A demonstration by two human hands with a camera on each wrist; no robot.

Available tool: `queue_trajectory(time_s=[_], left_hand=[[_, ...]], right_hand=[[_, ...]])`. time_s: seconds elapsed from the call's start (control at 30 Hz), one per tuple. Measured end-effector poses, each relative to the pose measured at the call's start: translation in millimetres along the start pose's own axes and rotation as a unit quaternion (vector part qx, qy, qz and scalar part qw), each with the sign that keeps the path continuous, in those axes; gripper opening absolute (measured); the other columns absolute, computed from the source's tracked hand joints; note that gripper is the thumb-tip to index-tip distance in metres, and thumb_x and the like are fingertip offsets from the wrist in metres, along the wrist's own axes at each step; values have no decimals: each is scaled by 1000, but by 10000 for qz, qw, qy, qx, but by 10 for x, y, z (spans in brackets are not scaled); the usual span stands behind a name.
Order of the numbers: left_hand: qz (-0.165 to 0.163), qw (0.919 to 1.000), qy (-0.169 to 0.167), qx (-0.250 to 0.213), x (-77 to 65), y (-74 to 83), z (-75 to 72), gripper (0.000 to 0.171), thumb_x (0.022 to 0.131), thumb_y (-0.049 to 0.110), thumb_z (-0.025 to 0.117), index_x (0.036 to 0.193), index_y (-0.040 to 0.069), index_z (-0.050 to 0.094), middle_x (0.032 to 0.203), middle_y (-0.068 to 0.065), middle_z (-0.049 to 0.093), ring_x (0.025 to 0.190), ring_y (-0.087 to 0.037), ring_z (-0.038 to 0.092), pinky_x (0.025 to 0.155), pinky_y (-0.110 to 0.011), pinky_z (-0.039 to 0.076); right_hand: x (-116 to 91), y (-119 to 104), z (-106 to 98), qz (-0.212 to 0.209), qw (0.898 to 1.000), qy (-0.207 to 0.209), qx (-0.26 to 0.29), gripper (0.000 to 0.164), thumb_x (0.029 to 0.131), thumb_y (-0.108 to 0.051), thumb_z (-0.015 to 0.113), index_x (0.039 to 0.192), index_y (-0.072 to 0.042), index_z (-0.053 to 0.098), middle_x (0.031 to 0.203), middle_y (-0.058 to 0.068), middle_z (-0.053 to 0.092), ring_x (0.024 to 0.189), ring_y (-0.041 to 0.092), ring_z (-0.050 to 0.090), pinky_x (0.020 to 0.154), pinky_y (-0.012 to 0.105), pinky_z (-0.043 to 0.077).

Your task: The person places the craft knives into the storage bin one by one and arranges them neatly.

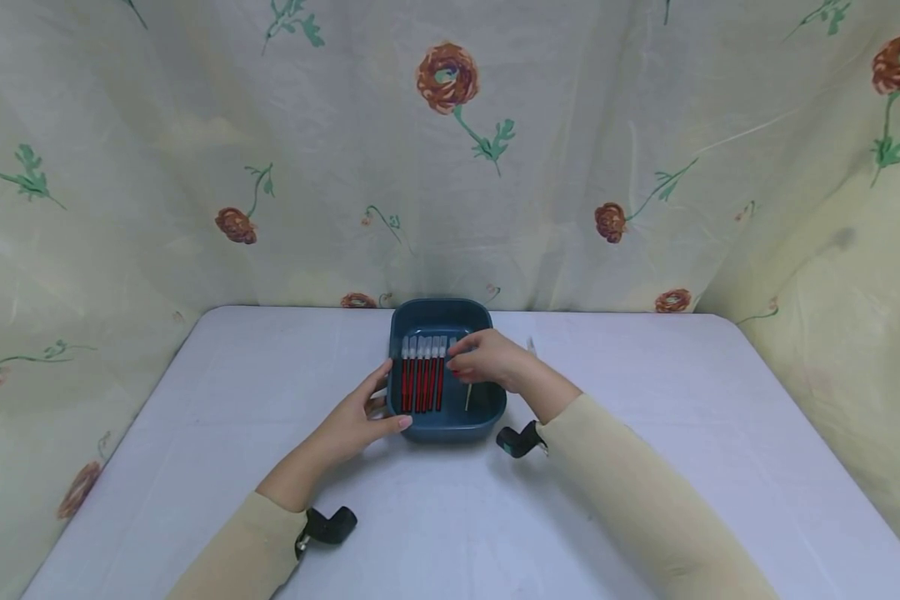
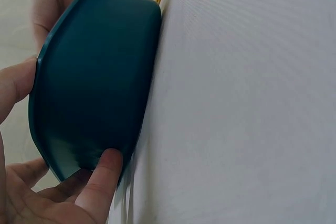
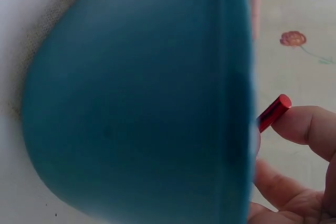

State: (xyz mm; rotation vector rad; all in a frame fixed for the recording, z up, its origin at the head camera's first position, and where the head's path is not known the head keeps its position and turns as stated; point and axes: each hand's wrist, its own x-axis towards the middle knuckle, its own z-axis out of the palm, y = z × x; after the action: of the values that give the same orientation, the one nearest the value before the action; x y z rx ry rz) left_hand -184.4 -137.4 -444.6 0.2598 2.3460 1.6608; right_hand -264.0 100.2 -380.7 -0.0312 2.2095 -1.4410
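A dark blue rectangular basin (image 1: 438,432) sits on the table. In it, several slim red pens (image 1: 422,385) with clear caps lie side by side, caps toward the back. My left hand (image 1: 356,425) holds the basin's front left corner, with the thumb at the front wall and fingers along the left side; the left wrist view shows fingertips (image 2: 110,161) pressed to the wall. My right hand (image 1: 491,360) is over the basin's right half and pinches a red pen (image 3: 275,113) between thumb and finger; the basin wall hides most of it in the right wrist view.
A thin pale stick (image 1: 468,397) shows in the basin below my right hand. Behind my right wrist, a small clear-tipped thing (image 1: 531,344) lies on the white table (image 1: 645,375). A flowered curtain (image 1: 540,233) hangs behind the table and at both sides.
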Motion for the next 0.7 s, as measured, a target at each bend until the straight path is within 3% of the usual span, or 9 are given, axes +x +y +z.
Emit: queue_trajectory(time_s=[0.7], left_hand=[[-11, 10000, -9, 5, -8, 3, 0, 95, 90, 23, 78, 162, 25, 16, 161, -16, 28, 143, -40, 36, 106, -51, 44]], right_hand=[[108, 0, 76, -11, 9983, 161, -560, 30, 93, -2, 66, 122, 4, 64, 107, 17, 68, 86, 22, 69, 84, 36, 59]])
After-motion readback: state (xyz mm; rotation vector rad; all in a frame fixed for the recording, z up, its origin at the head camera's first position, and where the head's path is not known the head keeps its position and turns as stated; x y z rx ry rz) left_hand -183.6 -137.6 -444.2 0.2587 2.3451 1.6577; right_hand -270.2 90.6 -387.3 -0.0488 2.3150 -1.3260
